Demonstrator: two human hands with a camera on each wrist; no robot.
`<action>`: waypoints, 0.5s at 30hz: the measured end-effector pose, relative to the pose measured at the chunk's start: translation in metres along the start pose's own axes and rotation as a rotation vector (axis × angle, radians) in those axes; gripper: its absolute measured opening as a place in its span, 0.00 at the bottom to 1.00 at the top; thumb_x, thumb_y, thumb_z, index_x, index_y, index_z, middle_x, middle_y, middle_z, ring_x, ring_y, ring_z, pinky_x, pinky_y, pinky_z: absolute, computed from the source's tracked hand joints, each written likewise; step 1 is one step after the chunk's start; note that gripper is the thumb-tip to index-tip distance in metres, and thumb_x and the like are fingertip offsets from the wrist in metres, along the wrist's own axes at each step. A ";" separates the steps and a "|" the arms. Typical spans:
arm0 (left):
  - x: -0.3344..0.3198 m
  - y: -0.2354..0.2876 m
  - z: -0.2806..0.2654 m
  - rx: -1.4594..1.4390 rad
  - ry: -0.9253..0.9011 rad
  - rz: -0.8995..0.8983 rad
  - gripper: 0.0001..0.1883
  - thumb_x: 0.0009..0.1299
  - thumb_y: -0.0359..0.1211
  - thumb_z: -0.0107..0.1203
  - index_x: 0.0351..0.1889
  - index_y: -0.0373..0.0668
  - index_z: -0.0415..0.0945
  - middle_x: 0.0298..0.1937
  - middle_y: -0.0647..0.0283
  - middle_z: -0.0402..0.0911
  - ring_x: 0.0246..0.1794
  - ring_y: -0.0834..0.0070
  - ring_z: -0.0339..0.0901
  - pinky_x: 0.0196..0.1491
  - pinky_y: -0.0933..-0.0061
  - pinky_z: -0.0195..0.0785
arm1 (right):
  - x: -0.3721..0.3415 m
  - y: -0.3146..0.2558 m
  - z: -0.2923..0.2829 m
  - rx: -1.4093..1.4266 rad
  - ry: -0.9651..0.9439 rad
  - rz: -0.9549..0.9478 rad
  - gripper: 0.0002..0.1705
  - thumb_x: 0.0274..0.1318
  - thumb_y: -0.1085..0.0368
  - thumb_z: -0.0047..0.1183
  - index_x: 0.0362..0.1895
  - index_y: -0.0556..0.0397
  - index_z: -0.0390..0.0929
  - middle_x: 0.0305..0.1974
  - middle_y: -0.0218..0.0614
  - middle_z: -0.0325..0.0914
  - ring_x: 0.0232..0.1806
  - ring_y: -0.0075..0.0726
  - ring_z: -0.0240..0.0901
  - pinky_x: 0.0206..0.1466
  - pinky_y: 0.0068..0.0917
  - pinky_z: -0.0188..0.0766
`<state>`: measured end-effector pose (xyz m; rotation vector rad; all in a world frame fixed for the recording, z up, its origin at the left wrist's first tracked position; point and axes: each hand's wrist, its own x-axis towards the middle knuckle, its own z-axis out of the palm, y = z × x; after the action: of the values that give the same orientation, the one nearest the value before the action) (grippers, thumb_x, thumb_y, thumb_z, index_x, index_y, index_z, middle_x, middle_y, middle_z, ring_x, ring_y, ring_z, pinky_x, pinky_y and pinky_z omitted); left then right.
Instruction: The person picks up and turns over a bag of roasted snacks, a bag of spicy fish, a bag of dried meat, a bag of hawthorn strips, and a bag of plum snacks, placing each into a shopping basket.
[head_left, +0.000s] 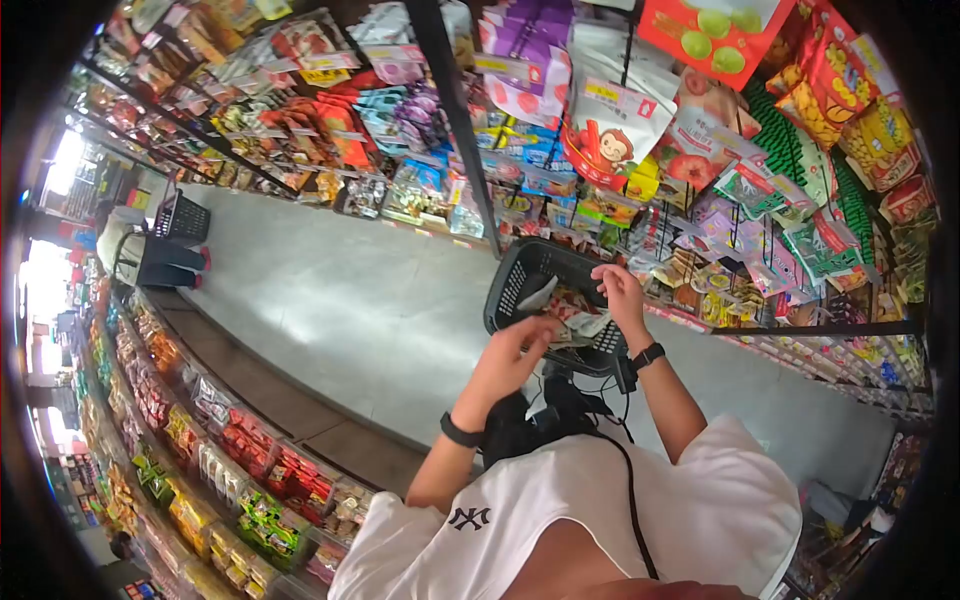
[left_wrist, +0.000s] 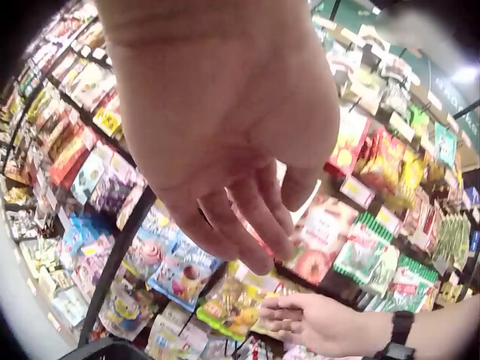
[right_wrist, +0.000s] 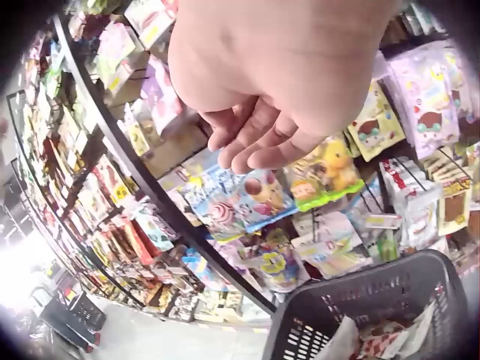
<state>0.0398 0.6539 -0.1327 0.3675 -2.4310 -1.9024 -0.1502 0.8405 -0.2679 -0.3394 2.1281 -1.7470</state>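
Note:
A black shopping basket (head_left: pixel 508 290) stands in front of the body, with a few snack packets (head_left: pixel 572 308) lying in it. My left hand (head_left: pixel 512 358) is over the near left side of the basket, its fingers loosely bent and empty. Close over the basket's right side is my right hand (head_left: pixel 622 302), also empty with relaxed fingers. In the left wrist view the left hand (left_wrist: pixel 232 142) shows its palm side, fingers hanging before the shelf. The right wrist view has the right hand (right_wrist: pixel 277 82) loosely curled above the basket's rim (right_wrist: pixel 360 281).
A rack of hanging snack bags (head_left: pixel 610 130) lines the far side. Lower shelves of packets (head_left: pixel 250 440) curve along the left. Grey floor (head_left: pixel 320 290) runs between them. Down the aisle, a person (head_left: pixel 150 255) stands beside another basket (head_left: pixel 182 220).

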 end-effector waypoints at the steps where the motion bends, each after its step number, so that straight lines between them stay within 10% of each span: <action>1: -0.020 0.021 -0.014 0.006 0.000 0.032 0.11 0.78 0.27 0.52 0.53 0.35 0.81 0.41 0.57 0.88 0.43 0.71 0.86 0.49 0.72 0.76 | 0.003 -0.017 0.011 -0.009 -0.012 -0.038 0.15 0.77 0.63 0.45 0.46 0.55 0.84 0.41 0.31 0.85 0.35 0.24 0.77 0.41 0.26 0.74; 15: -0.219 0.067 -0.132 0.180 0.516 0.089 0.09 0.76 0.26 0.53 0.49 0.36 0.83 0.35 0.58 0.89 0.36 0.72 0.84 0.45 0.71 0.74 | -0.008 -0.116 0.167 0.020 -0.211 -0.241 0.13 0.73 0.63 0.49 0.47 0.56 0.84 0.40 0.32 0.86 0.37 0.25 0.80 0.43 0.25 0.76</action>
<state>0.2638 0.5883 -0.0093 0.6507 -2.2194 -1.3426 -0.0770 0.6713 -0.1818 -0.7669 1.9844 -1.7685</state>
